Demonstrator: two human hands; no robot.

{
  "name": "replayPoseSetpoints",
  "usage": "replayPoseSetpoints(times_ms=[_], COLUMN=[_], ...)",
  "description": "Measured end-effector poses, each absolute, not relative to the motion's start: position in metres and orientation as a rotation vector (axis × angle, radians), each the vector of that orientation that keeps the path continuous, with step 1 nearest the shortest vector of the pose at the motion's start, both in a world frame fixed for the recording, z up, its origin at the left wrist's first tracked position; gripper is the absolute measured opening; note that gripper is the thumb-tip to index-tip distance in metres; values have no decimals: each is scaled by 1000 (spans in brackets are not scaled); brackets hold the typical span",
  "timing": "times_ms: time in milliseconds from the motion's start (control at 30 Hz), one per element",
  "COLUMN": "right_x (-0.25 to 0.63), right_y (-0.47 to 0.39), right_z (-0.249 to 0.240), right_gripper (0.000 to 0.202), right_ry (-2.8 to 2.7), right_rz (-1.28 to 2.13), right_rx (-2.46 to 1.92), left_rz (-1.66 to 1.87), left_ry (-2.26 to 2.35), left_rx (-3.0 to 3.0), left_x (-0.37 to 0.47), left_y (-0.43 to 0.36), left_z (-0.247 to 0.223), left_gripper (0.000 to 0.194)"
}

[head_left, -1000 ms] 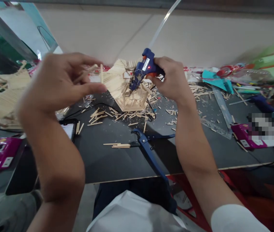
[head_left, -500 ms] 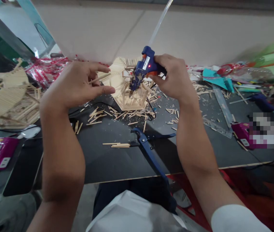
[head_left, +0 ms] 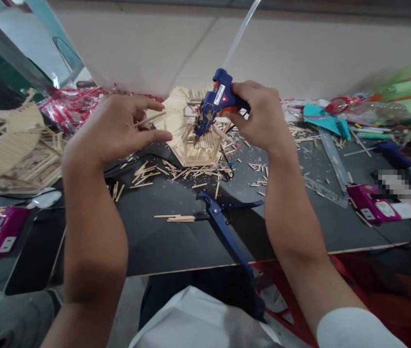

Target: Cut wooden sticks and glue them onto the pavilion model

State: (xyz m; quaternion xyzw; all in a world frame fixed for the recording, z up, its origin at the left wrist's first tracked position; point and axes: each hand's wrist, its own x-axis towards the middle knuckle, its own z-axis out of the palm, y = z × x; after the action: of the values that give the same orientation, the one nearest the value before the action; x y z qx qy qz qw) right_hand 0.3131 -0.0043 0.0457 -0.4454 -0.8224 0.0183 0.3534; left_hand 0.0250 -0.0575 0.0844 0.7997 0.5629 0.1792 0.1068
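Observation:
My right hand (head_left: 259, 113) grips a blue hot glue gun (head_left: 217, 99), its red light lit and a clear glue stick (head_left: 241, 36) rising from its back. The nozzle points down over a small model (head_left: 200, 154) built of wooden sticks. At the model's left side is my left hand (head_left: 121, 123), with thumb and forefinger apart and the other fingers curled round a thin wooden stick (head_left: 150, 117). Part of the model is hidden behind the glue gun. Nearer me lies a blue cutter (head_left: 223, 227), its jaw beside a few wooden sticks (head_left: 181, 218).
Cut stick pieces (head_left: 143, 174) litter the dark table (head_left: 176, 246). Another stick model (head_left: 9, 145) stands at left, above a purple power strip (head_left: 0, 231) and a phone (head_left: 35, 256). A clear ruler (head_left: 333, 159) and second purple strip (head_left: 364, 200) are at right. A black cable (head_left: 136, 159) crosses behind my left arm.

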Motion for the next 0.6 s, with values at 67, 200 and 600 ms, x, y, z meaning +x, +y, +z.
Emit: replayPoseSetpoints(times_ms=[67, 200, 600], right_x=[313, 312, 313], right_y=[-4, -3, -2], right_z=[46, 45, 42], right_gripper=[24, 24, 32], right_ry=[-2127, -2120, -2090], right_rz=[41, 24, -21], right_rx=[-1163, -1185, -1258], left_rz=[529, 548, 536], left_ry=[1657, 1641, 1654], left_rx=[2365, 2359, 2361], left_x=[25, 26, 31], left_y=[-57, -56, -55], left_z=[84, 83, 81], left_gripper=[67, 66, 64])
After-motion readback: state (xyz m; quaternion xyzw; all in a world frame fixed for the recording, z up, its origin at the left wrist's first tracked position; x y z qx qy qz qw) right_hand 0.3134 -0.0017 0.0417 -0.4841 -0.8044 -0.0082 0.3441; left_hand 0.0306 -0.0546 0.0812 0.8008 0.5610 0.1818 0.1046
